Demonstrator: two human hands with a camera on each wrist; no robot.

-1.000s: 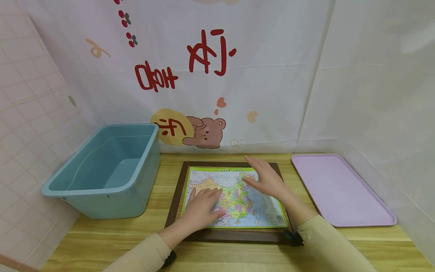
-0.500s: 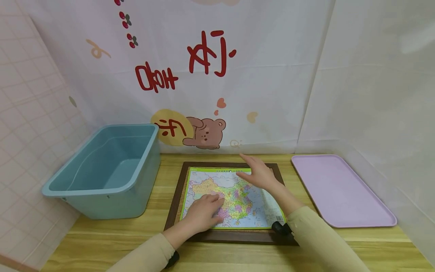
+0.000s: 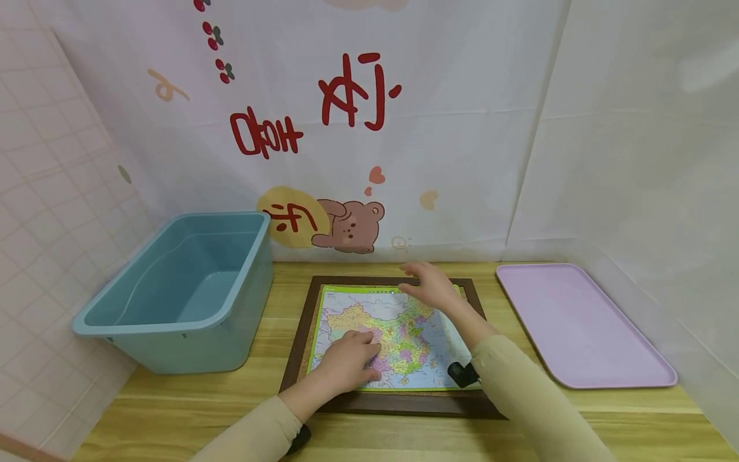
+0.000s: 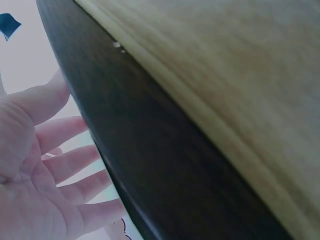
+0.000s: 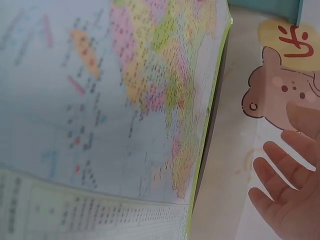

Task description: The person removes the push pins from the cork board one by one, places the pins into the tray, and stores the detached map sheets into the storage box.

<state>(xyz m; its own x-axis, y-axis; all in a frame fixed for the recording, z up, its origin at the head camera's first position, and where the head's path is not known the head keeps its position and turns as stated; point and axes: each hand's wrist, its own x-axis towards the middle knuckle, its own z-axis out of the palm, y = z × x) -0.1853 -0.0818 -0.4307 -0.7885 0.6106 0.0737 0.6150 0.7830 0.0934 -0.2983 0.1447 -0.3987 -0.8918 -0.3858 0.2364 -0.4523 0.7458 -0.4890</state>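
A map sheet [image 3: 369, 311] with a green border lies within a dark brown frame [image 3: 404, 403] on the wooden table. My left hand [image 3: 346, 362] is on or just over the map's lower left part, fingers spread and relaxed; the left wrist view shows this hand [image 4: 55, 175] beyond the dark frame edge [image 4: 130, 120]. Over the map's top edge is my right hand [image 3: 430, 287], fingers loosely bent and holding nothing. In the right wrist view, that hand [image 5: 292, 185] appears beyond the green edge of the map [image 5: 150, 100]. Whether either hand touches the map I cannot tell.
A blue-green tub [image 3: 173, 328] stands at the left. On the right lies a pink-purple tray [image 3: 583, 324]. Behind the table hangs a white cloth [image 3: 462, 128] printed with a bear, and black wrist devices [image 3: 462, 374] hang under the wrists.
My right hand has moved left and slightly back, to the map's top edge. My left hand has shifted a little toward the front right, its fingers drawn closer together.
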